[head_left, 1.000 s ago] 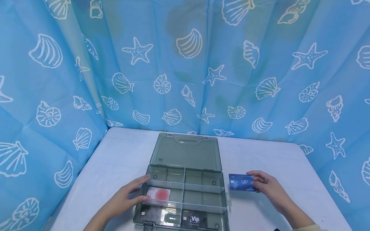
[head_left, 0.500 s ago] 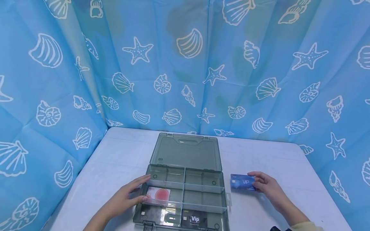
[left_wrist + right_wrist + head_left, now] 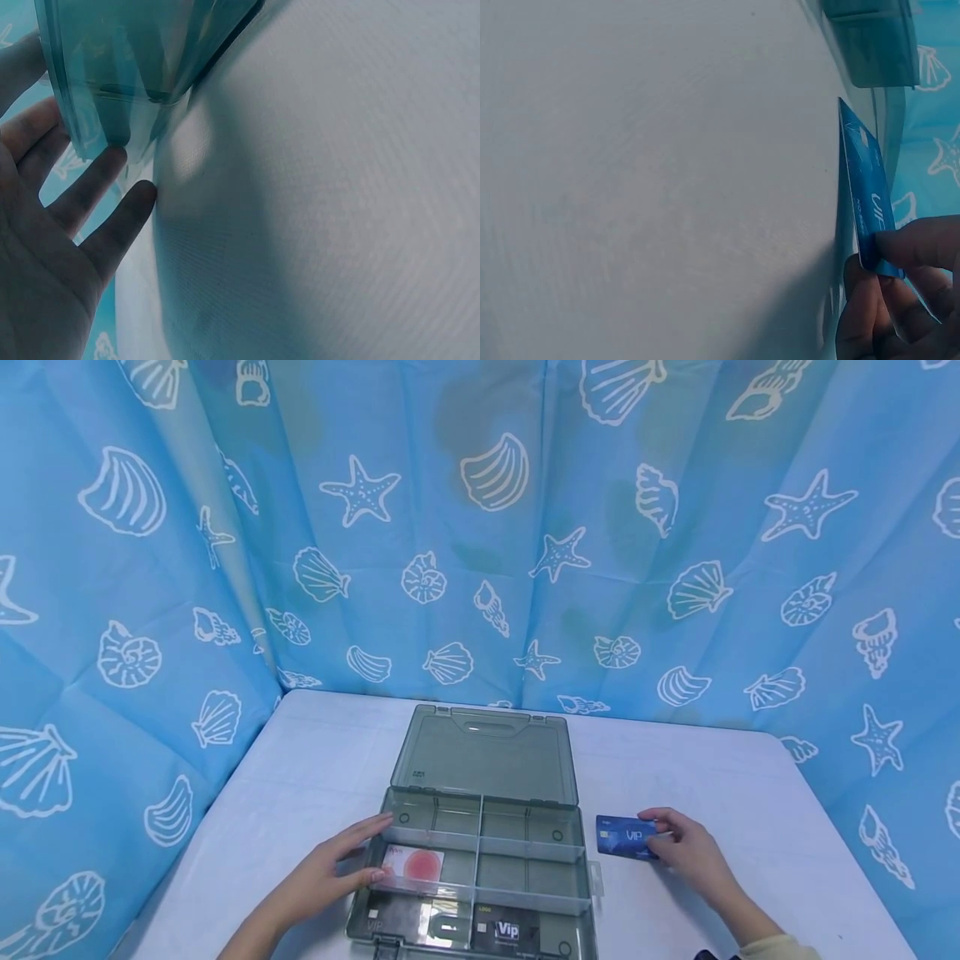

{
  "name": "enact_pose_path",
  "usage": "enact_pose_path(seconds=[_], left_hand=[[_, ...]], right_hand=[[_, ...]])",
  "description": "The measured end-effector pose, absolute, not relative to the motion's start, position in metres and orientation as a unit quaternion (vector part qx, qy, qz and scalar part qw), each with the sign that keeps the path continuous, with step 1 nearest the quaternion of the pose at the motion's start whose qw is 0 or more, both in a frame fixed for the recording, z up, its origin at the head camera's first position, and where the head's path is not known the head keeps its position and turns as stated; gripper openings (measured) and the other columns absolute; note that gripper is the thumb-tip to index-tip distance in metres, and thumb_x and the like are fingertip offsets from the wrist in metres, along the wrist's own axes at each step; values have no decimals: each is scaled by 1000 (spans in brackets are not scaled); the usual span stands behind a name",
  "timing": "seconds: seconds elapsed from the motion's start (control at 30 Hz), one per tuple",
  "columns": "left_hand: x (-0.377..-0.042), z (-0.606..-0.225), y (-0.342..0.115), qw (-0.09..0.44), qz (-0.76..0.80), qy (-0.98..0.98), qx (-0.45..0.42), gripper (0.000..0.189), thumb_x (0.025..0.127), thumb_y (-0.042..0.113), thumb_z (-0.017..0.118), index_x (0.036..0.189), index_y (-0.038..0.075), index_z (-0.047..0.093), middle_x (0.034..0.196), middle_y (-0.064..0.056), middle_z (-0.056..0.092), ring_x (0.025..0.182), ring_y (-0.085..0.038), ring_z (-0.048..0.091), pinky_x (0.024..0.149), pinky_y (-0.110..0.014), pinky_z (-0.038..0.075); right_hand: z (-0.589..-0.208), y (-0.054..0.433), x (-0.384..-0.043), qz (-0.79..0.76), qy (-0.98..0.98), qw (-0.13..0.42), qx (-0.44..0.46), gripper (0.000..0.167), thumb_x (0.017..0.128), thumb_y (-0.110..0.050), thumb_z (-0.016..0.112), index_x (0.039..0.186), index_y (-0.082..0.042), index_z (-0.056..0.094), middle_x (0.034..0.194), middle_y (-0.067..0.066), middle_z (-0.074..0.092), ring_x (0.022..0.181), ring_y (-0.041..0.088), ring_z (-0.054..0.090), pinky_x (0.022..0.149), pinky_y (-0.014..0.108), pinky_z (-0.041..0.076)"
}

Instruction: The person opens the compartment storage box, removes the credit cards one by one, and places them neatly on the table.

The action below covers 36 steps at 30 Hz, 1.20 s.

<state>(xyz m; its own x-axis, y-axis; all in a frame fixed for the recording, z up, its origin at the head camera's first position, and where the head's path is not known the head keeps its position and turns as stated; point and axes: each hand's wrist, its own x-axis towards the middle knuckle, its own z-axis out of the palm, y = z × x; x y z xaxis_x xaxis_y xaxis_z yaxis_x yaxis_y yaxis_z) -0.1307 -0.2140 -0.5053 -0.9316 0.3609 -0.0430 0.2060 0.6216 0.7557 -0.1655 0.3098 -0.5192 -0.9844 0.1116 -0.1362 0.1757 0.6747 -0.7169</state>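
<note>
My right hand [image 3: 686, 847] pinches a blue VIP card [image 3: 624, 837] by its right end, just right of the box. In the right wrist view the thumb lies on the face of the card [image 3: 868, 187], with fingers behind it. A grey-green transparent divided box [image 3: 536, 868] lies with its lid [image 3: 483, 756] folded back. My left hand [image 3: 326, 872] touches the box's left side, fingers spread and fairly straight. Inside, a white card with a red circle [image 3: 412, 864] lies in the middle-left compartment. Two black cards, one on the left [image 3: 390, 917] and one marked Vip [image 3: 506, 930], lie in the front row.
The box stands on a white-covered table [image 3: 322, 735]. A blue curtain [image 3: 480, 568] with white shell and starfish prints surrounds the table at the back and sides. A clear latch tab [image 3: 596, 878] sticks out from the box's right side.
The right hand and blue card have shifted only slightly, with the fingers now further over the card. The left hand stays at the box's side.
</note>
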Motion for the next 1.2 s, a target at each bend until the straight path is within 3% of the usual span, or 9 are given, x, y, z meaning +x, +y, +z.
enact_pose_path(seconds=[0.43, 0.7, 1.2], left_hand=[[-131, -507, -215, 87, 404, 895, 170, 71, 92, 47, 72, 154, 22, 47, 160, -6, 41, 146, -39, 36, 113, -62, 38], [-130, -506, -215, 85, 407, 893, 176, 71, 92, 44, 73, 153, 19, 48, 159, -6, 42, 146, -40, 37, 112, -62, 40], [-131, -507, -214, 93, 406, 895, 158, 72, 91, 48, 73, 153, 24, 48, 159, -4, 43, 147, -38, 35, 114, -62, 37]], right_hand=[[-523, 301, -162, -292, 955, -9, 55, 36, 90, -8, 73, 126, -3, 69, 109, 14, 65, 86, 22, 61, 66, 30, 51], [-524, 301, -160, -290, 956, -10, 48, 43, 90, -9, 74, 132, -2, 65, 118, 16, 65, 86, 19, 60, 68, 31, 51], [-524, 301, -158, -292, 955, -13, 48, 49, 90, -9, 75, 136, -1, 61, 119, 16, 63, 81, 18, 56, 66, 31, 46]])
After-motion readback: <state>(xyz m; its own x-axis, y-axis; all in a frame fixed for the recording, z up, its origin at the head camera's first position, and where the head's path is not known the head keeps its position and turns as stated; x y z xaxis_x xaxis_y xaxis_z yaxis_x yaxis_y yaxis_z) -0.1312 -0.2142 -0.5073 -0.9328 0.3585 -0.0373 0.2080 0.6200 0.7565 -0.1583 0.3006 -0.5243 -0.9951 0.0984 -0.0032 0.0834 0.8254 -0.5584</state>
